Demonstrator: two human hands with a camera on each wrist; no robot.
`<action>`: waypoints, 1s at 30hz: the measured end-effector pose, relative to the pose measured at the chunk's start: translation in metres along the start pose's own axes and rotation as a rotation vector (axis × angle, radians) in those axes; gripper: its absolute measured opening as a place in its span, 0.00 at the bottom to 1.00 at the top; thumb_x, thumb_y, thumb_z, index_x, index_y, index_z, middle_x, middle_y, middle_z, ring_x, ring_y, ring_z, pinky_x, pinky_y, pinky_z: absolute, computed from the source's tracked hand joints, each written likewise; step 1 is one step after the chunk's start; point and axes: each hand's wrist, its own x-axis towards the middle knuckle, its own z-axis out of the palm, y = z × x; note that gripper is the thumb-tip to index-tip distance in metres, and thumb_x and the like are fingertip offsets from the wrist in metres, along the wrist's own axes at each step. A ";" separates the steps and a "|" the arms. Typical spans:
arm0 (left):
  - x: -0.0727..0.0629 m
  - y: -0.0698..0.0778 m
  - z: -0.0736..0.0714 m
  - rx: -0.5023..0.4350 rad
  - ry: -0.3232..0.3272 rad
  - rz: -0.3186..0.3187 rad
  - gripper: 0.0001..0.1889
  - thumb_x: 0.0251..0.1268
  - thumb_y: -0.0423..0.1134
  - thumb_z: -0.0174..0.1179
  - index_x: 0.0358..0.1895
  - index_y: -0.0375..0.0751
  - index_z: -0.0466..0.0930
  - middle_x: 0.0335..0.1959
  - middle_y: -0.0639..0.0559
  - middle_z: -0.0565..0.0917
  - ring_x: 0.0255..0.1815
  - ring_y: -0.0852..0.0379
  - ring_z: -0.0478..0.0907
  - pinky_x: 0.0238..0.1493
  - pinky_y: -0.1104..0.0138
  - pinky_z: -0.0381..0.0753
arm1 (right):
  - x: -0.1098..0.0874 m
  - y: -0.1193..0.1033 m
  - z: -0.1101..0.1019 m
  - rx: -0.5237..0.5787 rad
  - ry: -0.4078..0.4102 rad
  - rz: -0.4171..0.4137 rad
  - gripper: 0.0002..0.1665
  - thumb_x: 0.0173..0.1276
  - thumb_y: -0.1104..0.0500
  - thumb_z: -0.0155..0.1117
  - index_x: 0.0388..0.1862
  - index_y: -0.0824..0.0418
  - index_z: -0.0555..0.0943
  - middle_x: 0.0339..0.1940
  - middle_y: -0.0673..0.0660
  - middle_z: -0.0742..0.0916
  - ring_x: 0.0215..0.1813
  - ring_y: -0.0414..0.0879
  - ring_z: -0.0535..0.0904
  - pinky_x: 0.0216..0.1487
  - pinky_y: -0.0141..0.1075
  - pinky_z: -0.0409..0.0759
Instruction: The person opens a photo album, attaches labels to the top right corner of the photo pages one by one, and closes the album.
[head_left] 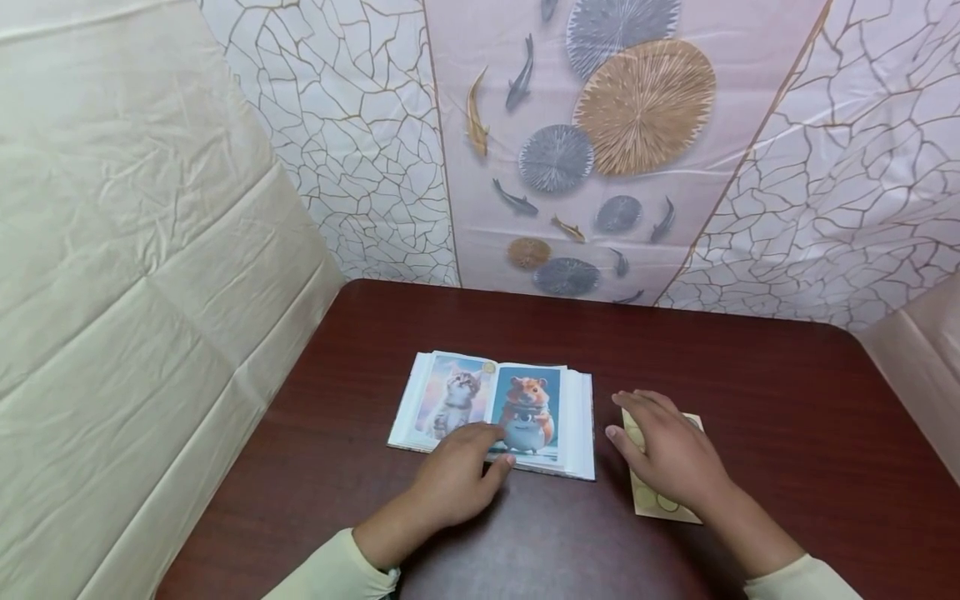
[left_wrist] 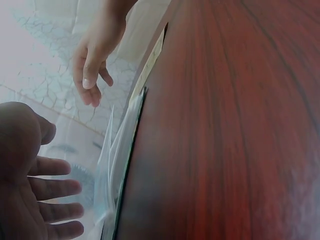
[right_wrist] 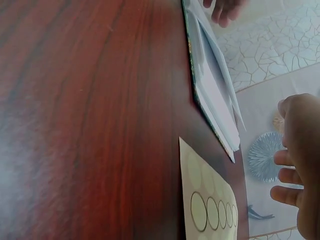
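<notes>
An open photo album (head_left: 579, 425) lies on the table, a kitten picture (head_left: 456, 392) on its left page and a hamster picture (head_left: 528, 412) on its right. A small round gold sticker (head_left: 490, 367) is at the kitten page's upper right corner. Over the album's near edge hovers my left hand (head_left: 459, 479), its fingers loosely extended and holding nothing; the left wrist view has it apart from the pages. My right hand (head_left: 675, 454), relaxed and holding nothing, is above a sheet of round stickers (head_left: 675, 510) and partly hides it. Outlined circles (right_wrist: 199, 212) show on that sheet.
The dark red wooden table (head_left: 810, 433) ends at the back against a patterned curtain (head_left: 360, 150). A cream cloth (head_left: 150, 333) hangs along the left side. Right of the album, a narrow strip of tabletop separates it from the sticker sheet.
</notes>
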 end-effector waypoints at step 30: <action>0.010 0.034 0.016 -0.035 -0.087 0.130 0.20 0.80 0.50 0.53 0.64 0.44 0.79 0.64 0.53 0.80 0.68 0.56 0.74 0.66 0.59 0.74 | -0.049 0.018 -0.009 -0.031 0.040 0.046 0.34 0.66 0.48 0.74 0.65 0.65 0.79 0.62 0.65 0.83 0.68 0.66 0.72 0.61 0.63 0.73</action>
